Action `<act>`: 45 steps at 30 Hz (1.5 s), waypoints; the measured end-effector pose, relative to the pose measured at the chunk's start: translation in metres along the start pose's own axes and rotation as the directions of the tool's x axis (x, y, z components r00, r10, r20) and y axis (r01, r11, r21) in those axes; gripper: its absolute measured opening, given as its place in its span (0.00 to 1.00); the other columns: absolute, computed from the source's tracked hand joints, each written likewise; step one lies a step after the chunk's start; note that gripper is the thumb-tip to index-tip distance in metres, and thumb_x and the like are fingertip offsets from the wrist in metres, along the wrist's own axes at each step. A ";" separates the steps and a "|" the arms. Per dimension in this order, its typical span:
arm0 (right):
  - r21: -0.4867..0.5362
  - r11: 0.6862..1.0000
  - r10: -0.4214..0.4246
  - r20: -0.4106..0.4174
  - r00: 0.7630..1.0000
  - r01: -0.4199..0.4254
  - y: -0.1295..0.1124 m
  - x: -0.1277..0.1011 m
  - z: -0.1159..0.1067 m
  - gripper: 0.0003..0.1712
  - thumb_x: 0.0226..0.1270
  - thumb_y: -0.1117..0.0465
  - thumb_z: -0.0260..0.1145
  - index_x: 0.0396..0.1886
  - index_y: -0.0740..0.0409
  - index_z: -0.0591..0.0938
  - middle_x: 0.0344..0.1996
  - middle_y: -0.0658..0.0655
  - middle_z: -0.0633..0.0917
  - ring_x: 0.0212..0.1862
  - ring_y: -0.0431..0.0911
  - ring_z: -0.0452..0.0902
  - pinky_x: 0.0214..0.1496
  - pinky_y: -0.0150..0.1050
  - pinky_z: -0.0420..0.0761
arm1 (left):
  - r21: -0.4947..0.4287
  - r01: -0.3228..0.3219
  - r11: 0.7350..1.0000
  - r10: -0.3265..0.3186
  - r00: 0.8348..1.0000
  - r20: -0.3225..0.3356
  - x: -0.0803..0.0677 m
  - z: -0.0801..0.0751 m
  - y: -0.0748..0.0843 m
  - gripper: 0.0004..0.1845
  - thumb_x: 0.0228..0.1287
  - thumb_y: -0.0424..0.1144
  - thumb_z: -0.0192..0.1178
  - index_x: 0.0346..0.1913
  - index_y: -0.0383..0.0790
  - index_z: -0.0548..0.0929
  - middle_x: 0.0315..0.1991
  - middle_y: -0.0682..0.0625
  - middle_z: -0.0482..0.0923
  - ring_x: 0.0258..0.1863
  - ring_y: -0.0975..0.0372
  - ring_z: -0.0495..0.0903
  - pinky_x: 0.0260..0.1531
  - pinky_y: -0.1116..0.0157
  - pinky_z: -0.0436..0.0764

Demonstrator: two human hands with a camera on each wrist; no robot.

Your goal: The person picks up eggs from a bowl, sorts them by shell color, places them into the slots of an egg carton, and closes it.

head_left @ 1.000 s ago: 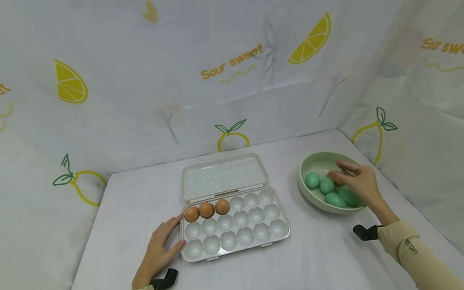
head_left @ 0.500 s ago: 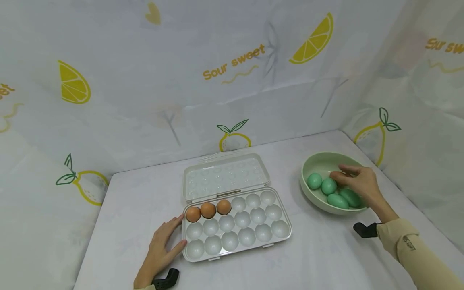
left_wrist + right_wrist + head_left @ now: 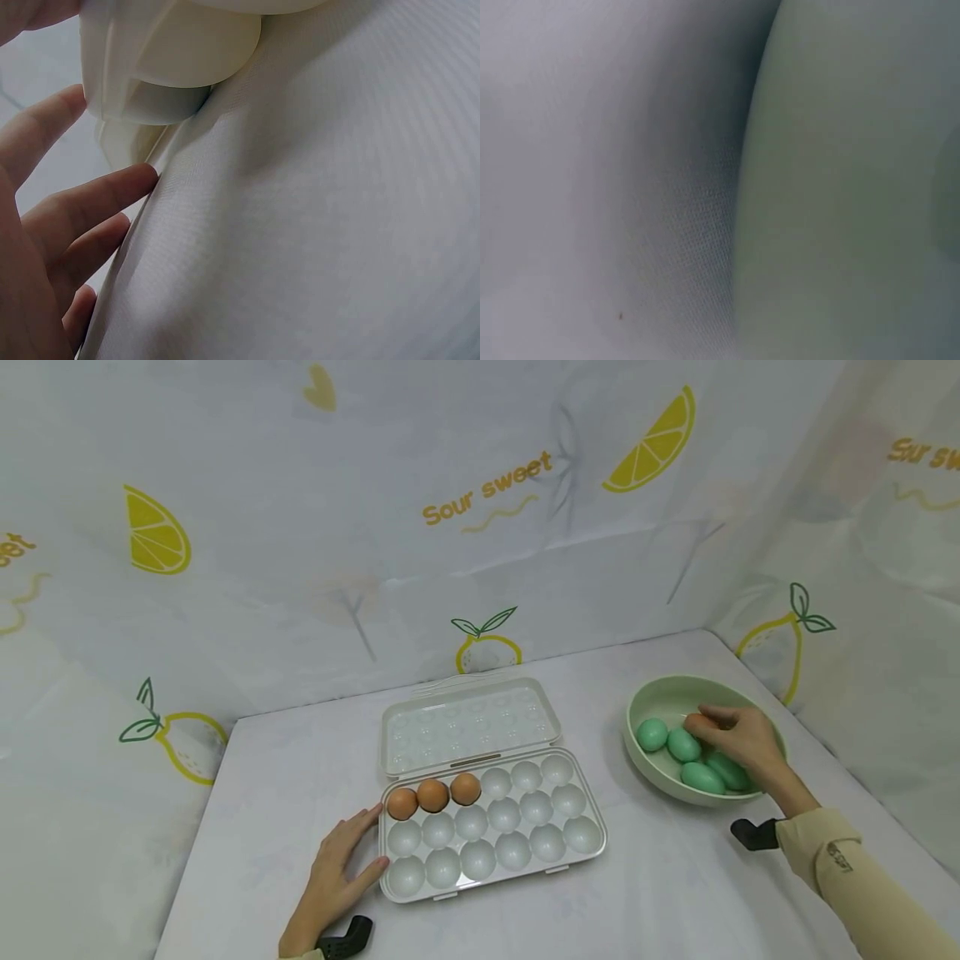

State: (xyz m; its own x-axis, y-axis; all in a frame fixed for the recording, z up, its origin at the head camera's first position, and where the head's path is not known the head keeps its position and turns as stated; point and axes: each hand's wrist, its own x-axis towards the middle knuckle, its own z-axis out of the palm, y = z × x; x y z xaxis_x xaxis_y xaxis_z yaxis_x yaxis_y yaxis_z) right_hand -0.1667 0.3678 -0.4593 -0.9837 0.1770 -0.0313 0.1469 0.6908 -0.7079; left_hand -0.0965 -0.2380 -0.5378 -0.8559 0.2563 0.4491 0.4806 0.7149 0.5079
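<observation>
An open pale egg tray (image 3: 517, 852) lies mid-table, its lid (image 3: 468, 722) folded back. Three brown eggs (image 3: 432, 795) fill the left of its back row. My left hand (image 3: 352, 852) lies flat on the cloth, its straight fingers (image 3: 97, 202) touching the tray's left end (image 3: 165, 60). At the right stands a green bowl (image 3: 660, 687) holding several green eggs (image 3: 652, 734). My right hand (image 3: 712, 731) is down inside the bowl, fingers curled over a brown egg (image 3: 695, 722) that is mostly hidden. The right wrist view shows only the bowl's outer wall (image 3: 840, 187).
The white tablecloth (image 3: 675, 877) is bare in front of the tray and the bowl. Printed lemon-pattern curtains (image 3: 480, 527) wall the table at the back and both sides. The bowl sits near the right rear corner.
My right hand has sunk lower into the bowl and its fingers have closed down over the brown egg. The left hand and the tray have stayed put.
</observation>
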 end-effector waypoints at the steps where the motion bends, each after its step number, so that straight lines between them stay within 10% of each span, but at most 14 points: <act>1: -0.001 1.000 0.005 0.001 1.000 -0.005 0.000 0.000 0.000 0.40 0.73 0.43 0.64 0.69 0.72 0.73 0.65 0.76 0.76 0.70 0.71 0.66 0.44 0.20 0.64 | 0.001 0.000 1.000 0.000 1.000 0.000 0.000 0.000 0.000 0.40 0.51 0.40 0.74 0.71 0.51 0.76 0.64 0.45 0.82 0.64 0.49 0.75 0.73 0.80 0.51; 19: -0.056 0.998 0.012 -0.043 0.999 -0.014 0.007 0.004 0.004 0.38 0.70 0.48 0.68 0.64 0.77 0.75 0.60 0.80 0.78 0.61 0.71 0.75 0.39 0.21 0.68 | 0.001 0.000 1.000 0.000 1.000 0.000 0.001 0.000 0.002 0.39 0.51 0.39 0.73 0.71 0.49 0.76 0.64 0.44 0.82 0.63 0.45 0.75 0.73 0.80 0.49; 36: 0.000 1.000 0.002 -0.148 0.989 -0.002 -0.001 0.000 0.006 0.38 0.70 0.51 0.68 0.69 0.73 0.72 0.61 0.80 0.78 0.61 0.68 0.75 0.41 0.21 0.67 | 0.013 0.006 1.000 -0.006 1.000 0.004 0.001 -0.001 0.004 0.39 0.52 0.39 0.73 0.71 0.48 0.77 0.64 0.45 0.82 0.63 0.46 0.76 0.66 0.55 0.62; 45: 0.118 0.992 -0.005 -0.267 0.964 0.038 -0.008 -0.004 0.005 0.38 0.62 0.48 0.77 0.67 0.62 0.79 0.62 0.62 0.84 0.43 0.15 0.68 0.42 0.11 0.71 | 0.007 0.020 1.000 -0.021 1.000 0.013 0.001 -0.002 0.005 0.38 0.53 0.40 0.73 0.71 0.49 0.76 0.65 0.45 0.82 0.64 0.46 0.75 0.66 0.51 0.62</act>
State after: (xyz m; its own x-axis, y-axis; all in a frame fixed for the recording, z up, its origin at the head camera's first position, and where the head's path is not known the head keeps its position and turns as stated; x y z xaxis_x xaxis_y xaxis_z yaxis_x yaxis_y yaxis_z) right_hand -0.1643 0.3578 -0.4572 -0.9210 0.3545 0.1618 0.0963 0.6094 -0.7870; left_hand -0.0948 -0.2353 -0.5337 -0.8681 0.2502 0.4288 0.4616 0.7247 0.5116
